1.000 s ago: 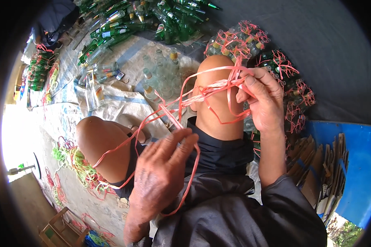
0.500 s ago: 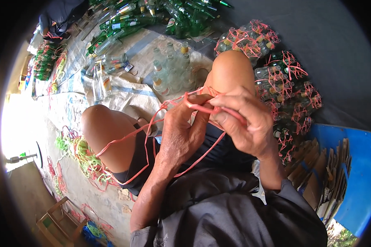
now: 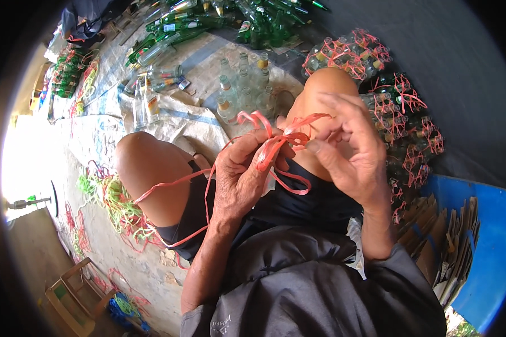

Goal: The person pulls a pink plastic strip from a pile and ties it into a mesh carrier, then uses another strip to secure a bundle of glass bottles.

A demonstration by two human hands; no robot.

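Observation:
Between the thumb and fingers of my left hand [image 3: 239, 177], closed, is a bunched pink plastic twine [image 3: 271, 153] with several loops and a loose end standing up from it. Strands trail left over my knee and down past my lap. My right hand [image 3: 354, 154] is just right of the bunch, its fingers apart and its thumb tip close to a loop. I cannot tell whether that thumb touches the twine. Beyond my hands, several clear glass bottles [image 3: 243, 84] stand upright in a tight group between my knees.
Bundles of bottles tied with pink twine [image 3: 396, 118] line the right side. Green bottles [image 3: 180, 25] are heaped at the far side. Tangled yellow-green and pink twine [image 3: 121, 205] lies left of my knee. Flattened cardboard [image 3: 450, 241] leans near a blue panel [image 3: 492, 224]. A wooden frame [image 3: 70, 292] is lower left.
My right hand has drawn away to the right from the twine and its fingers have spread. The twine, stretched between both hands before, is now gathered in loops in my left hand.

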